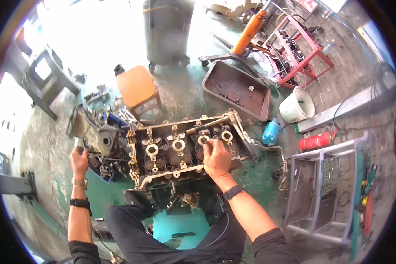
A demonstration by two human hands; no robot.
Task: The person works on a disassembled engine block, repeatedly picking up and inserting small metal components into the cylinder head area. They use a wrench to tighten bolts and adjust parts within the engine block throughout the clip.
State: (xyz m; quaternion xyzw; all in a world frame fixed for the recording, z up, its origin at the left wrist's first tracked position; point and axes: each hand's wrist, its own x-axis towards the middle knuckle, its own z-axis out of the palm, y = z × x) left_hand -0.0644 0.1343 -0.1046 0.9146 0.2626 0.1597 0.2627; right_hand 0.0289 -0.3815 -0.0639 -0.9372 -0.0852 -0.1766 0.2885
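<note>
A large metal engine cylinder head [163, 152] lies in front of me, with several round openings along its middle and a dark, oily inside. My right hand [218, 159] reaches into its right half, fingers pinched together beside one of the light rings. Whatever those fingertips grip is hidden. A slim bar [209, 125] lies across the far right part of the cylinder head. Left of it, my left hand [78, 162] is raised with its fingers closed around a small pale object [78, 142] too blurred to name. Close to that hand is a heap of metal engine parts [104, 141].
Beyond the cylinder head stand an orange-topped stool [137, 86], a brown tub [233, 90] and a grey wheeled bin [166, 33]. To the right are a white bucket [291, 110], a blue bottle [270, 133], a red fire extinguisher [316, 141] and a shelved cart [303, 189]. A teal stool [180, 224] shows between my legs.
</note>
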